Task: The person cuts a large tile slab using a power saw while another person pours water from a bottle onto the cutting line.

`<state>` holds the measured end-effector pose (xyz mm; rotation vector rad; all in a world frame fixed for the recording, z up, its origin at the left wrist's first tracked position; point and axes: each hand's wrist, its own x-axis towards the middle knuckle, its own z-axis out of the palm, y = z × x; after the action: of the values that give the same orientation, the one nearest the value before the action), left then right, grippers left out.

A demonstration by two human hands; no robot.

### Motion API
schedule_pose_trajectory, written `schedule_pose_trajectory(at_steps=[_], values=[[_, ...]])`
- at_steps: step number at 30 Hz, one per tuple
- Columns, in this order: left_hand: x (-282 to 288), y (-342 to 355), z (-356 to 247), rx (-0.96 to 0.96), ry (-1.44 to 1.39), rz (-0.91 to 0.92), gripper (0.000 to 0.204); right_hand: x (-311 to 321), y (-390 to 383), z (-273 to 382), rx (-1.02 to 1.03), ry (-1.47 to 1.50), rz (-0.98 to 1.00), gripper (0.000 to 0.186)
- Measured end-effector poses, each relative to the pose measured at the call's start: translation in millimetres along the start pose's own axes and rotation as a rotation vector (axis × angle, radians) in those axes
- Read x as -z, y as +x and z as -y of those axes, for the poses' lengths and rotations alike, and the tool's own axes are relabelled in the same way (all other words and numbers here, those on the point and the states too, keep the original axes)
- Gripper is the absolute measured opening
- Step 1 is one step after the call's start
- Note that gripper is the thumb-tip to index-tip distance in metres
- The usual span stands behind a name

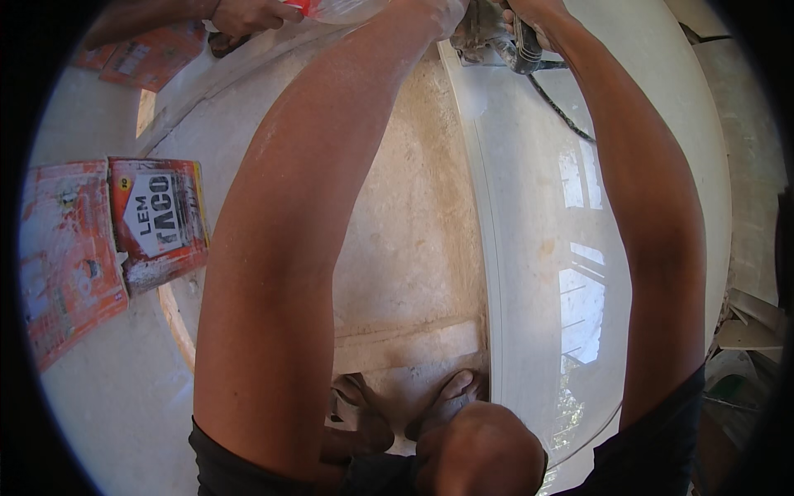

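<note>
At the top edge my right hand is wrapped round the black handle of a dusty corded power tool, which looks like a hand-held cutter. The tool rests at the far end of a glossy pale tile, near its left edge. A black cord runs back from it over the surface. My left hand, whitened with dust, is beside the tool's left side. Its fingers are cut off by the picture's edge, so its grip is hidden. The tool's front end and any blade are also hidden.
Another person's hand at upper left holds a clear plastic bottle with a red cap. Red-and-white cardboard boxes stand at left. My bare feet are on the dusty floor. Broken pieces lie at right.
</note>
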<state>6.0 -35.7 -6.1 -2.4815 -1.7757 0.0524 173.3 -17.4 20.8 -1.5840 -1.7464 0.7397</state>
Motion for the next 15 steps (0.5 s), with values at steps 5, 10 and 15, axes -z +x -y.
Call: schedule_pose_trajectory(at_steps=[5,10,15], values=[[-13.3,4.2,1.5,-0.002,-0.015,-0.064,0.056,0.2,-5.0,1.3,-0.030,0.034,0.027,0.025],[-9.1,-0.7,-4.6,-0.031,0.019,-0.061,0.050,3.3,-9.4,1.0,-0.031,0.001,0.029,0.025],[-11.7,-3.7,-6.2,-0.038,0.056,-0.095,0.046,5.8,-14.3,1.2,-0.031,0.021,0.035,0.026]])
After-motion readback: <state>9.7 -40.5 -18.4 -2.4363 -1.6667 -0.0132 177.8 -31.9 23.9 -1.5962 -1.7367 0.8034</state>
